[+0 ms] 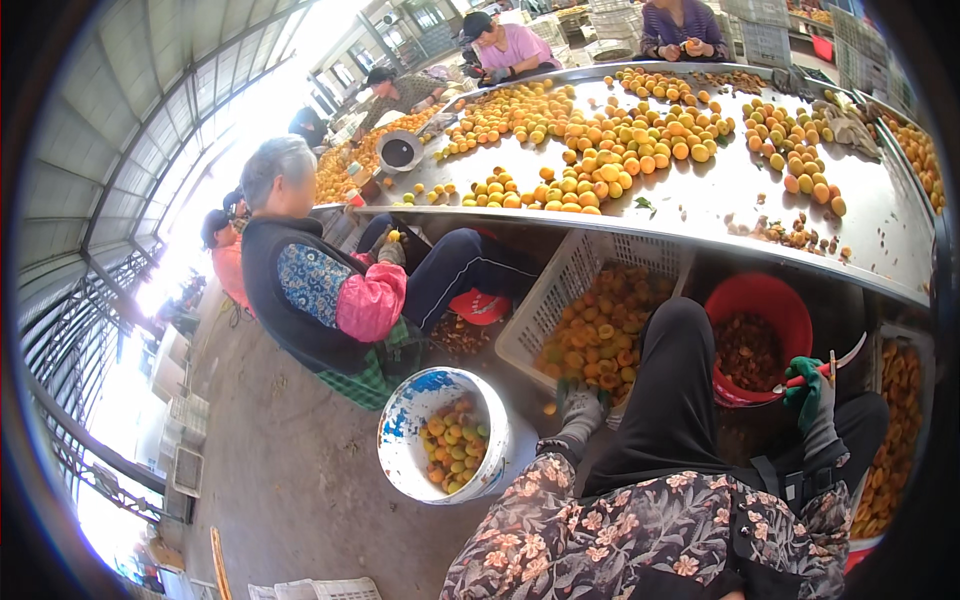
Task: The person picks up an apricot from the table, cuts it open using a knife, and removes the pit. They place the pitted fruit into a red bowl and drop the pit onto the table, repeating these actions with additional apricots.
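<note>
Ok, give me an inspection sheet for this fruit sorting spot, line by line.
Surface: long metal table, strewn with orange fruit.
Job's things: white crate of halved fruit under the left hand; knife in the right hand; red bucket of pits.
Clutter: white bucket of whole fruit on the floor.
Hands: left gloved fingers at the crate rim; right, gloved green, shut on the knife.
Cables: nothing seen.
Surroundings: seated co-worker on the left; others across the table.

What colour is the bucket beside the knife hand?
Red bucket, clearest in the head view.
</note>
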### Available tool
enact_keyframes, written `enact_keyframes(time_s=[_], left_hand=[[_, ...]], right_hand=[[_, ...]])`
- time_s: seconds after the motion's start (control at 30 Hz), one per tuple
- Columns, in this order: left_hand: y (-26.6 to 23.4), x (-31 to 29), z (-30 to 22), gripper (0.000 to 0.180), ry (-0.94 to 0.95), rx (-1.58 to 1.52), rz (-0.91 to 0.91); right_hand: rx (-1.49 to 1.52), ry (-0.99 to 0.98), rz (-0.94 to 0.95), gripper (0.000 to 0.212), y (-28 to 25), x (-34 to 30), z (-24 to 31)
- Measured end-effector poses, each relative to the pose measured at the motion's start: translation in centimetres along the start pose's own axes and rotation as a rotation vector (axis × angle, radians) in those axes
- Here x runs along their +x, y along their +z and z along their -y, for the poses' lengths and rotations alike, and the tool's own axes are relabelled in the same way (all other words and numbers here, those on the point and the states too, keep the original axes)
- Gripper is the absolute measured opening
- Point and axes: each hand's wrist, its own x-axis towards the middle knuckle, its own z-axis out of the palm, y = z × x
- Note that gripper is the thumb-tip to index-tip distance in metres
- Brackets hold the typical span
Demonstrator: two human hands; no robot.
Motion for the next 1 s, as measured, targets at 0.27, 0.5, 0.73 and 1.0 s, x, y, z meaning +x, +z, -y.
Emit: enact_keyframes(time_s=[0.27,0.5,0.73,1.0], left_hand=[[0.0,0.1,0.0,0.041,-0.002,-0.019,-0.001],[0.1,0.1,0.0,0.041,-0.013,-0.028,0.001],[1.2,0.2,0.3,0.042,0.006,-0.029,-0.085],[0.7,0.1,0.2,0.043,-0.002,-0.025,-0.05]], right_hand=[[0.016,-0.008,0.002,0.012,0.1,0.0,0.2],[0.008,-0.019,0.0,0.013,0.1,-0.2,0.4],[0.017,-0.011,-0.008,0.013,-0.1,0.0,0.4],[0.021,-0.01,-0.008,0.011,0.2,-0.3,0.6]])
